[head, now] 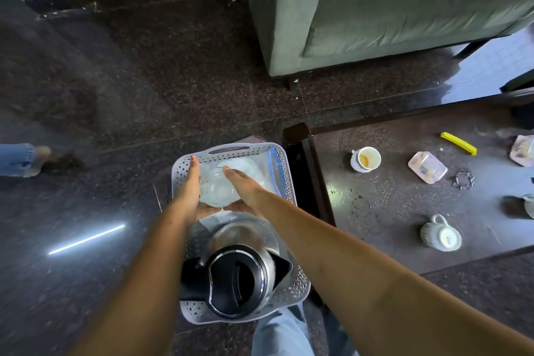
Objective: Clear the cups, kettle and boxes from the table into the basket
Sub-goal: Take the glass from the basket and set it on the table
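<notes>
Over dark speckled floor (161,89), both hands' grip (187,188) (245,191) clasps clear container (215,191) above basket (185,165)

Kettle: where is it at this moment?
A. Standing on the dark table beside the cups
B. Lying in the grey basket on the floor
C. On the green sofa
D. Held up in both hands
B: the steel kettle lies in the near end of the grey basket, while both hands hold a clear container over the far end.
</notes>
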Demonstrator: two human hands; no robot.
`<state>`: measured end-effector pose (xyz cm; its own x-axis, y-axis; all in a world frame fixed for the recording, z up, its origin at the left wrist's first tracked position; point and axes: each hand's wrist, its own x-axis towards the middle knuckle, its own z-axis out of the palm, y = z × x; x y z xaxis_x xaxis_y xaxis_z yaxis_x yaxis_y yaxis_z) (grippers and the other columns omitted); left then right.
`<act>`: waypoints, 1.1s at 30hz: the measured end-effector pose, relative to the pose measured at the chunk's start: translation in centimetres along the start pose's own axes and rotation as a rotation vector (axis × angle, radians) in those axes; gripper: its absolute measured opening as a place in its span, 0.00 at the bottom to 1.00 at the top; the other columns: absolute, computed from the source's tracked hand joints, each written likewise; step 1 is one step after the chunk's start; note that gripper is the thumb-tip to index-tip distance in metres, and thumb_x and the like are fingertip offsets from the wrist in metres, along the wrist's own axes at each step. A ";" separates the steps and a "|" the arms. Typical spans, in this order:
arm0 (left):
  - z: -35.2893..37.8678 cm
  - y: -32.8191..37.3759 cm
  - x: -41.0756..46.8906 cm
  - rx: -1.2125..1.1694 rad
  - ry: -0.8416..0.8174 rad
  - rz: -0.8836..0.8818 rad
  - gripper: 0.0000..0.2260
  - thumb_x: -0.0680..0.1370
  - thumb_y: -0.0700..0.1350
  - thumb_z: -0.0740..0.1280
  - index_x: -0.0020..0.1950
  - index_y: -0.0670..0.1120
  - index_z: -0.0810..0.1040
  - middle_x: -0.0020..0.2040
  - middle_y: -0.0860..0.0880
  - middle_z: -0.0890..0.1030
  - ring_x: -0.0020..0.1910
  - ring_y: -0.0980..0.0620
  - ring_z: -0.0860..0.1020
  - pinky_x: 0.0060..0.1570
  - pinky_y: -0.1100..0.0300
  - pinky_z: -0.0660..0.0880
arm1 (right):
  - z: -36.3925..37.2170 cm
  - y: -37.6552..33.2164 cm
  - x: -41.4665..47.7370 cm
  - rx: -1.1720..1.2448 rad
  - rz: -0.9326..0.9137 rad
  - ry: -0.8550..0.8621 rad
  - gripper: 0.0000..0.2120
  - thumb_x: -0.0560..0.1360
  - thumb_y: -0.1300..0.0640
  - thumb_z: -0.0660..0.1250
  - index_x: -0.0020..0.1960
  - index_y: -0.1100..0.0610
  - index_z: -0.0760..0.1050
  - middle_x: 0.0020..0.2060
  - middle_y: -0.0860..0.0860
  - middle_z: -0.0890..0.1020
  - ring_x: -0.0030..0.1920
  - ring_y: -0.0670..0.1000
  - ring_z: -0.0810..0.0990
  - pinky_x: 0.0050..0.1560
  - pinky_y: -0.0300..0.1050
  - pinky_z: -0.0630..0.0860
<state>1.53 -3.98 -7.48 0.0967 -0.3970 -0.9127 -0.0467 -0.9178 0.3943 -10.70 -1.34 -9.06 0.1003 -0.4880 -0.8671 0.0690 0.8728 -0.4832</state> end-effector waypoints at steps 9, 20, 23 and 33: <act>3.1 2.7 -3.9 0.082 -0.255 0.021 0.44 0.68 0.76 0.46 0.62 0.43 0.78 0.55 0.37 0.82 0.54 0.38 0.81 0.56 0.44 0.77 | -4.1 -1.3 -4.6 0.259 -0.060 -0.024 0.34 0.76 0.30 0.49 0.64 0.55 0.75 0.57 0.59 0.82 0.57 0.58 0.82 0.61 0.55 0.77; 15.2 1.9 -15.6 0.519 -0.642 0.364 0.35 0.66 0.30 0.74 0.67 0.54 0.69 0.59 0.48 0.80 0.59 0.51 0.79 0.56 0.56 0.77 | -18.3 1.5 -18.7 0.203 -0.593 -0.185 0.28 0.70 0.70 0.67 0.67 0.55 0.70 0.57 0.56 0.78 0.58 0.55 0.76 0.60 0.55 0.73; 19.9 -0.8 -19.1 0.629 -0.682 0.494 0.43 0.65 0.25 0.72 0.69 0.60 0.64 0.64 0.50 0.76 0.58 0.48 0.80 0.62 0.53 0.74 | -23.1 4.2 -23.2 0.084 -0.671 0.048 0.32 0.66 0.71 0.73 0.66 0.53 0.71 0.56 0.55 0.81 0.55 0.50 0.79 0.54 0.46 0.76; 38.0 -12.5 -26.4 0.706 -0.512 0.817 0.32 0.59 0.34 0.79 0.48 0.65 0.73 0.46 0.65 0.77 0.46 0.66 0.75 0.36 0.80 0.70 | -40.6 14.1 -32.5 -0.461 -0.631 0.544 0.39 0.65 0.60 0.77 0.71 0.49 0.66 0.59 0.44 0.78 0.56 0.43 0.77 0.52 0.30 0.71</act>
<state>-38.24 18.11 7.59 -0.6159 -0.6669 -0.4195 -0.4619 -0.1257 0.8780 -53.30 27.26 7.41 -0.3054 -0.8998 -0.3117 -0.4571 0.4257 -0.7809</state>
